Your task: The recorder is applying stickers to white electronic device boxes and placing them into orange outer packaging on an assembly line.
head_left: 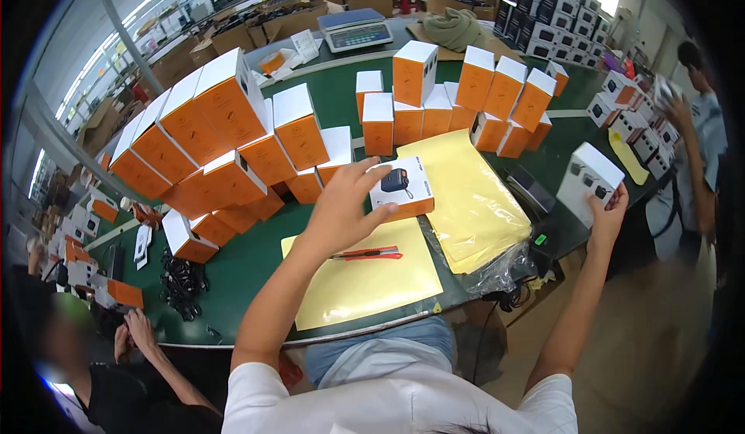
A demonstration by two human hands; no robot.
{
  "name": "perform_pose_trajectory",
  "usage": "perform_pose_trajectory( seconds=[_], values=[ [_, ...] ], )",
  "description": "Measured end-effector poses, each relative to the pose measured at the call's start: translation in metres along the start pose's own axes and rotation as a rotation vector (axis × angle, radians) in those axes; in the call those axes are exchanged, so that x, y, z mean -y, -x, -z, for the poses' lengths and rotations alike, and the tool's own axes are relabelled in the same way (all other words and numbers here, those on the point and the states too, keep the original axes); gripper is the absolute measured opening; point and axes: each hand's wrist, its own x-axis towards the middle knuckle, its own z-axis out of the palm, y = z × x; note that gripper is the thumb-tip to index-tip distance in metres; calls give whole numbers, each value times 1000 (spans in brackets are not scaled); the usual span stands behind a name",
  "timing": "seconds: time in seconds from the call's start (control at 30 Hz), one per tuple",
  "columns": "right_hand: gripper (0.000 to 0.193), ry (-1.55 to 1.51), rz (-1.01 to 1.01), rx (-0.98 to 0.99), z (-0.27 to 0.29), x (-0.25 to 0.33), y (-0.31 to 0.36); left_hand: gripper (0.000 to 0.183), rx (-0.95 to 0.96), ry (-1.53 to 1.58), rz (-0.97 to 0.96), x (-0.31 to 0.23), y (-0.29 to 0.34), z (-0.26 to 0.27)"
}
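A white box (402,184) with an orange side and a picture of a small dark device lies in front of me. My left hand (345,205) is at its left end, fingers and thumb spread; whether they touch it I cannot tell. Out to the right, my right hand (608,218) grips a white box (588,182) printed with dark devices, held up past the table edge. A red utility knife (368,254) lies on a yellow sheet (372,298) below my left hand. Right of the middle box lies a stack of yellow sheets (469,201).
Stacked orange-and-white boxes (233,116) stand at left, with more orange boxes (419,69) behind. Black cables (182,283) lie on the green table (233,294). A scale (355,32) sits at the back. Co-workers' hands (140,333) handle things at left; another person (691,124) stands at right.
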Motion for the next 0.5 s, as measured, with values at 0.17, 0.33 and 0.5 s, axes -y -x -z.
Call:
perform_pose_trajectory(
  seconds=[0.17,0.33,0.5],
  values=[
    [84,343,-67,-132,33,-152,-68,102,127,-429,4,7,-52,-56],
    [100,797,-136,-215,13,-126,-42,109,336,-298,126,-7,-66,-42],
    [93,155,332,253,-63,41,78,116,116,443,-40,25,10,-14]
  ],
)
